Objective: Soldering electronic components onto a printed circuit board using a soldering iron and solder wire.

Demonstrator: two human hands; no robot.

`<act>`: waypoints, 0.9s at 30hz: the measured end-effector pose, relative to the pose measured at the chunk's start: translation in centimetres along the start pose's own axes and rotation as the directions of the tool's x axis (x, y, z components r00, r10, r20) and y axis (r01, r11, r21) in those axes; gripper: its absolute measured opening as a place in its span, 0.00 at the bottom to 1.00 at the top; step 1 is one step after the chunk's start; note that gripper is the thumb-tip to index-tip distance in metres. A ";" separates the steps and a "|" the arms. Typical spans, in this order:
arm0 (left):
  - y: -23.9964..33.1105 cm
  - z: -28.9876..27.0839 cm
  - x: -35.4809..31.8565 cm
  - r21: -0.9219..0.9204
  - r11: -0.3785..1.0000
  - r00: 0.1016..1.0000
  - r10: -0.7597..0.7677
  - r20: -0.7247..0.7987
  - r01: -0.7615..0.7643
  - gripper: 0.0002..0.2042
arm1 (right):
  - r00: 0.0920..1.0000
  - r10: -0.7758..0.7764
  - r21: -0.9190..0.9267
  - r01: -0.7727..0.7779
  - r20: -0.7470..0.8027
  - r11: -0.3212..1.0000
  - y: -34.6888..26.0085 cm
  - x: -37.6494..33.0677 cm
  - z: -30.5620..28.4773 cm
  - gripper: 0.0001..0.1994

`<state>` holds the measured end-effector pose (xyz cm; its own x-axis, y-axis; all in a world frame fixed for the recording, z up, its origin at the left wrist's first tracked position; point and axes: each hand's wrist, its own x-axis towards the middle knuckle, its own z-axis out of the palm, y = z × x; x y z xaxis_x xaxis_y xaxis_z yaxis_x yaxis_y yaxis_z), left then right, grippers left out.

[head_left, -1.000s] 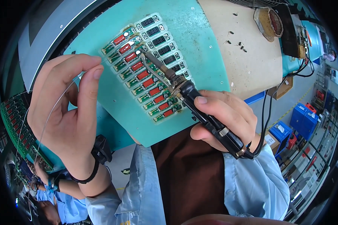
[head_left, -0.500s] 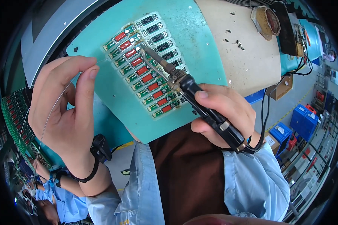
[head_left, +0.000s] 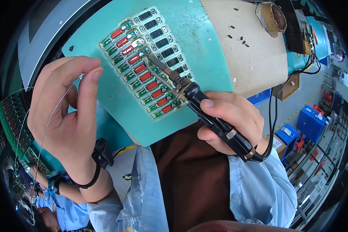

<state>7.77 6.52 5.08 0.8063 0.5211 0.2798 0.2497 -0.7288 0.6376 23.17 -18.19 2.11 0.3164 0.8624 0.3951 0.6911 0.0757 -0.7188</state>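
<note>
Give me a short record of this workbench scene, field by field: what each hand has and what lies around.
left hand: pinches a thin solder wire, wears a black wrist strap
right hand: grips a soldering iron, tip at the boards
boards: row of small green circuit boards with red parts and dark displays
mat: teal, under the boards
clothes: blue sleeves, brown apron

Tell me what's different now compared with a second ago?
Little has moved. The soldering iron in the right hand has its tip on about the same row of the circuit boards, while the left hand has edged its solder wire toward them. Both grips stayed the same, and the boards stayed on the teal mat.
</note>
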 end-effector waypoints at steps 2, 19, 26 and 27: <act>-0.2 0.2 0.0 -0.006 1.000 1.000 0.023 -0.019 -0.024 0.05 | 1.000 -0.001 -0.001 0.001 -0.002 1.000 0.1 0.0 0.0 0.23; 0.1 0.8 0.5 0.032 0.998 0.999 0.045 -0.009 -0.045 0.05 | 1.000 -0.005 0.007 0.005 0.004 1.000 0.2 0.1 0.0 0.24; 0.3 0.6 0.5 0.043 0.998 0.998 0.055 -0.014 -0.055 0.05 | 1.000 -0.004 0.006 0.004 0.010 1.000 -0.1 0.3 -0.2 0.23; 0.3 0.5 0.4 0.046 0.998 0.999 0.048 -0.019 -0.047 0.05 | 1.000 -0.015 0.000 0.015 -0.005 1.000 0.0 0.2 -0.3 0.23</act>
<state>8.45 6.25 5.03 0.8073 0.4935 0.3236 0.2356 -0.7723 0.5900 23.38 -18.20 2.36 0.3093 0.8589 0.4082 0.6959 0.0881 -0.7127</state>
